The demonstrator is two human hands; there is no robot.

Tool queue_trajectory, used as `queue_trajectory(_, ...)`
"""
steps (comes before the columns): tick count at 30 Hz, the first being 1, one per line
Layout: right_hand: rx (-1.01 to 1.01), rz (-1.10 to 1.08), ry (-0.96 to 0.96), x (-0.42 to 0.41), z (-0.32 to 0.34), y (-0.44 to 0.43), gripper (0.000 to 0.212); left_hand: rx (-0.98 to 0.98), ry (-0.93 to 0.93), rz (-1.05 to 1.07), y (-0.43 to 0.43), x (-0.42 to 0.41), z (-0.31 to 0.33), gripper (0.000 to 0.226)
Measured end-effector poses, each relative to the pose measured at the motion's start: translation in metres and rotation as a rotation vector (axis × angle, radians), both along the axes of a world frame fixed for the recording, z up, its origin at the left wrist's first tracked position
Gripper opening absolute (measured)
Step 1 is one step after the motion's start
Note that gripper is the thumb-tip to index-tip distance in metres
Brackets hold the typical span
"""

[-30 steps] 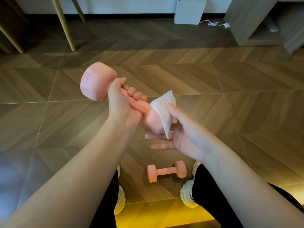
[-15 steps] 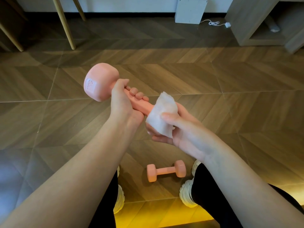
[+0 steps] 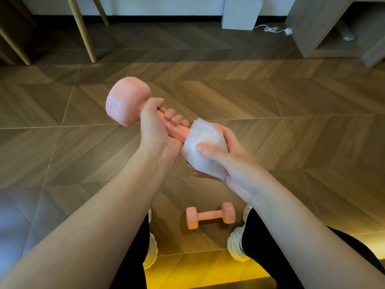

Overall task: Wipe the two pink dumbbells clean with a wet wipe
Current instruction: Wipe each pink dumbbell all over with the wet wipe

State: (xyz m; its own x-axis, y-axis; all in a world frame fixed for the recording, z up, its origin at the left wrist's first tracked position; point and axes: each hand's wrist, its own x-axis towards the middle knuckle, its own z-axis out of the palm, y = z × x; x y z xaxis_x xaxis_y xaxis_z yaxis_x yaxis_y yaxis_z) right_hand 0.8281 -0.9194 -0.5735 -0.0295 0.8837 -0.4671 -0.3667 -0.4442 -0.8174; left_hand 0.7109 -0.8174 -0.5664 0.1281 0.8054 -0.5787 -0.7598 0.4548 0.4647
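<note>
My left hand grips the handle of a pink dumbbell, held up in the air with its far head pointing up and left. The near head is wrapped in a white wet wipe and hidden by it. My right hand cups that wrapped head, thumb pressed on top of the wipe and fingers curled under it. A second pink dumbbell lies on the wooden floor below, between my feet, untouched.
My white shoes stand either side of the floor dumbbell. Wooden furniture legs rise at the far left. A white box with a cable and a wooden cabinet sit at the back right.
The wipe was loosely draped beside the near head; my right hand has closed it fully round that head. The dumbbell has tilted slightly and stayed in my left hand.
</note>
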Motion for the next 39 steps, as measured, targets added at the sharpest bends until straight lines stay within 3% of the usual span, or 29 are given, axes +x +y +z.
queue_trajectory(3,-0.041,-0.044,-0.030,-0.005,-0.002,0.002,0.058,0.010,0.013,-0.016,-0.001,0.001,0.000,0.027)
queue_trajectory(8,0.009,0.082,0.179,0.011,0.001,0.001,0.057,0.007,0.001,-0.005,0.001,0.000,0.001,0.029)
queue_trajectory(14,0.003,-0.007,-0.106,-0.004,-0.006,0.002,0.058,0.011,0.013,-0.006,-0.004,0.002,0.002,0.031)
queue_trajectory(18,-0.023,-0.059,-0.023,-0.003,-0.007,0.003,0.052,0.041,0.029,-0.037,-0.004,0.005,0.003,0.029)
queue_trajectory(25,0.104,0.111,0.161,0.013,-0.007,-0.001,0.072,0.017,-0.013,0.002,0.002,-0.004,0.003,0.030)
queue_trajectory(28,0.120,0.133,0.101,0.010,-0.008,-0.002,0.073,0.001,-0.032,0.015,0.002,-0.008,0.003,0.031)
queue_trajectory(32,0.050,0.030,-0.047,-0.002,-0.008,-0.001,0.063,0.033,0.002,-0.016,-0.003,-0.006,0.003,0.031)
queue_trajectory(36,-0.042,-0.020,0.029,-0.004,-0.006,-0.001,0.053,0.111,0.024,-0.078,-0.007,-0.001,0.004,0.031)
queue_trajectory(39,-0.087,-0.010,0.135,0.003,-0.003,0.001,0.058,0.152,0.000,-0.096,-0.008,0.000,0.004,0.032)
